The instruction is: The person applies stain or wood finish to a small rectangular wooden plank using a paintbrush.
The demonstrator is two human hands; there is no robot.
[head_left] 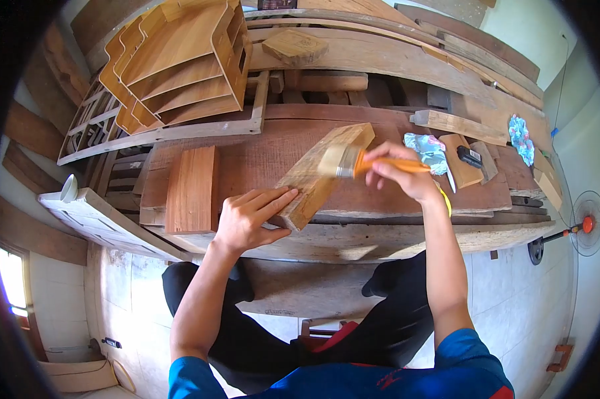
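My left hand (250,218) grips the near end of a light wooden block (306,205), fingers over its top and thumb at the side. The block lies slantwise on a reddish-brown plank (247,133), its far end pointing away to the right. In my right hand (406,174) is a paintbrush with an orange handle (396,164), held between thumb and fingers. Its pale bristles (328,160) are over the upper face of the block, slightly blurred. A reddish wooden block (192,189) rests on the plank to the left of my left hand.
A tiered wooden tray rack (180,66) stands at the back left. Crumpled blue patterned cloth (427,151), a black box cutter (470,157) and small wood pieces lie to the right. Another cloth (521,139) is farther right. A fan (587,224) stands beyond the bench's right end.
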